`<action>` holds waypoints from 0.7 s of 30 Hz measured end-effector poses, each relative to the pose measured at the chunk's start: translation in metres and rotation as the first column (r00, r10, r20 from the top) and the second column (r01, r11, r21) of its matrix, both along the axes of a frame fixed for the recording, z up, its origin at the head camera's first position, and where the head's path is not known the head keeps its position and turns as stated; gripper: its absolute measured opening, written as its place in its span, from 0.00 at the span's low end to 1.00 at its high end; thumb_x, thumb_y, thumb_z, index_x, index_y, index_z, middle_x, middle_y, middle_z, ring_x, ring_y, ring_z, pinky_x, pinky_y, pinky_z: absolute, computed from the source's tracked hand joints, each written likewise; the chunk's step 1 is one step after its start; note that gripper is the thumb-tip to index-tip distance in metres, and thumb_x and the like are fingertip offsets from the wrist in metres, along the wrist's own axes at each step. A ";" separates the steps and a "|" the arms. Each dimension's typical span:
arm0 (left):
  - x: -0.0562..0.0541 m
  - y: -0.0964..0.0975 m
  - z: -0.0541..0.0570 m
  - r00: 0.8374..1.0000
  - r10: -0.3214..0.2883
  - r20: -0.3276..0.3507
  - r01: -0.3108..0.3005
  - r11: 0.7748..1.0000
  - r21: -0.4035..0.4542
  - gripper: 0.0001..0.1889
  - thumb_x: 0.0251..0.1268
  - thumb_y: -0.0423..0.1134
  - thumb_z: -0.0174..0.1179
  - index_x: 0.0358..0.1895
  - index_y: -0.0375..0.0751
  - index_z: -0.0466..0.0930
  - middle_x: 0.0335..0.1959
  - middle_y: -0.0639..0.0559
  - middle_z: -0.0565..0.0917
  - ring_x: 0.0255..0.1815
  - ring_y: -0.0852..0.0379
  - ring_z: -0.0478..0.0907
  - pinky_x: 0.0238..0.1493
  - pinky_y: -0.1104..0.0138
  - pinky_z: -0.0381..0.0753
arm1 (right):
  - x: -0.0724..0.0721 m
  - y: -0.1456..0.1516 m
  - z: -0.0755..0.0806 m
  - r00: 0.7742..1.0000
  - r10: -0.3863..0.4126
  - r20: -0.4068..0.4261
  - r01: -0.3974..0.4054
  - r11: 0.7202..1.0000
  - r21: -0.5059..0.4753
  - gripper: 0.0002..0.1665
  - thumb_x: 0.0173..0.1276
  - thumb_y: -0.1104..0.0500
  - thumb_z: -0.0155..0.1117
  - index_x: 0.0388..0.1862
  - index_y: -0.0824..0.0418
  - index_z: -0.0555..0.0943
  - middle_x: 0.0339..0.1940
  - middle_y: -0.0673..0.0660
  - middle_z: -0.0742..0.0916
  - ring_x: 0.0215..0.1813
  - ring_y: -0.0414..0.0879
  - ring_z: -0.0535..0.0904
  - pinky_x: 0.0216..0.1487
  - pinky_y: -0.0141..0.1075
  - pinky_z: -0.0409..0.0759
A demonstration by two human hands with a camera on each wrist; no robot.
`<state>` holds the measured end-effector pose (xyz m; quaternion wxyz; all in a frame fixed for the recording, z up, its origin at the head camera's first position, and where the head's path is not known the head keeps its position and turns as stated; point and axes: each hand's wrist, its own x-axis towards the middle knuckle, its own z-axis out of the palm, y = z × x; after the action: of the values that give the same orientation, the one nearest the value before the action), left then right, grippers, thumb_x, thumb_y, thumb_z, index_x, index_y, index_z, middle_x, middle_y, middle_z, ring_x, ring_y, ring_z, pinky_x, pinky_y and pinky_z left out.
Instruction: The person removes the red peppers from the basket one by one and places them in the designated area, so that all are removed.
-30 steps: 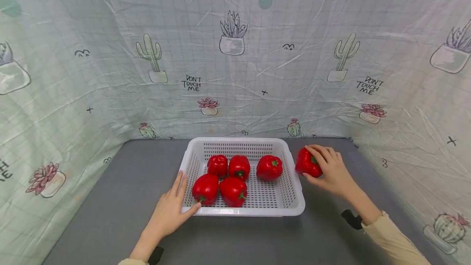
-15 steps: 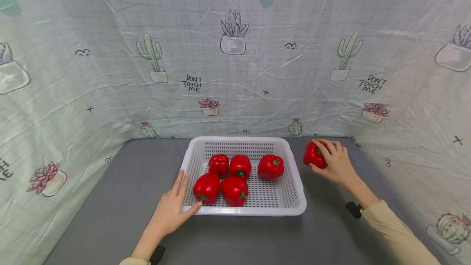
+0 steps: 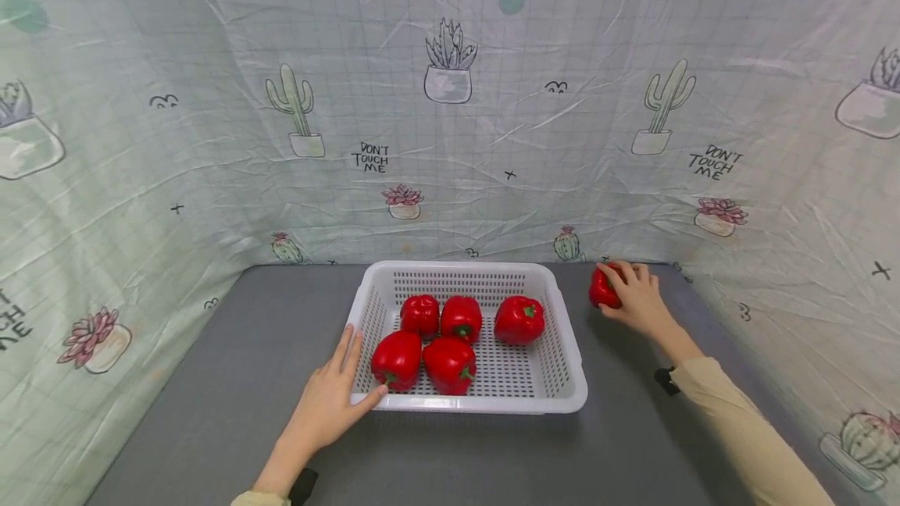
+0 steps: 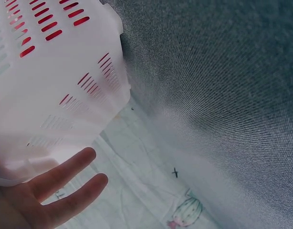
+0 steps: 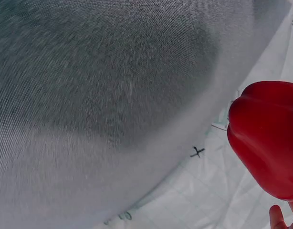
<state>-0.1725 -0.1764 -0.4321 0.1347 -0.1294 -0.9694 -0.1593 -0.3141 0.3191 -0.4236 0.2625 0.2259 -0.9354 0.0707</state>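
Observation:
At the far right of the table, my right hand [image 3: 638, 303] grips a red bell pepper [image 3: 602, 286], fingers over its top and thumb on the near side. In the right wrist view the bell pepper [image 5: 268, 138] fills the right edge, and only bits of fingers show below it. My left hand [image 3: 325, 404] rests at the front left corner of a white perforated plastic basket [image 3: 485, 404], its fingers straight along the side and thumb on the front rim. Two extended fingers [image 4: 72, 191] show beside the basket wall [image 4: 51, 90] in the left wrist view.
Several red bell peppers lie in the basket, among them one [image 3: 519, 320] apart on the right and one [image 3: 450, 365] in front. Grey cloth covers the table [image 3: 485, 463]. A cactus-print curtain [image 3: 492, 209] borders the table at the back and sides.
My right hand has carried the bell pepper from beside the basket's right rim farther right and toward the back of the table. The left hand has stayed at the basket's corner.

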 end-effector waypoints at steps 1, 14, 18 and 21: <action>0.000 0.000 0.000 1.000 0.000 0.001 0.000 1.000 0.000 0.44 0.52 0.60 0.56 0.67 0.34 0.54 0.70 0.40 0.53 0.52 0.39 0.74 0.45 0.46 0.73 | -0.002 0.000 -0.002 1.000 -0.006 0.018 0.006 1.000 -0.004 0.42 0.42 0.57 0.70 0.58 0.61 0.66 0.54 0.68 0.69 0.48 0.66 0.62 0.37 0.56 0.62; -0.001 -0.001 -0.001 1.000 0.001 -0.009 -0.001 1.000 0.007 0.44 0.52 0.59 0.56 0.67 0.34 0.54 0.69 0.40 0.54 0.47 0.38 0.75 0.44 0.47 0.74 | -0.023 -0.008 -0.018 0.971 -0.068 0.228 0.068 0.998 0.009 0.42 0.49 0.55 0.67 0.62 0.62 0.62 0.54 0.68 0.68 0.54 0.66 0.59 0.41 0.62 0.61; -0.001 -0.001 -0.002 1.000 0.002 -0.005 -0.002 1.000 0.011 0.44 0.52 0.59 0.56 0.67 0.34 0.54 0.69 0.40 0.54 0.47 0.38 0.75 0.44 0.46 0.74 | -0.027 -0.010 -0.022 0.968 -0.078 0.238 0.076 0.997 0.017 0.42 0.49 0.55 0.67 0.62 0.63 0.62 0.54 0.68 0.69 0.54 0.66 0.59 0.41 0.62 0.62; -0.002 -0.001 -0.003 1.000 0.003 -0.005 -0.003 1.000 0.013 0.44 0.52 0.59 0.56 0.67 0.34 0.54 0.70 0.40 0.54 0.48 0.38 0.75 0.44 0.46 0.74 | -0.031 -0.011 -0.022 0.971 -0.080 0.227 0.076 0.997 0.026 0.41 0.49 0.55 0.67 0.62 0.63 0.63 0.56 0.67 0.69 0.54 0.66 0.59 0.42 0.61 0.62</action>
<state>-0.1740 -0.1770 -0.4347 0.1380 -0.1273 -0.9682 -0.1651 -0.3449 0.3076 -0.4460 0.1542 0.1816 -0.9681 0.0779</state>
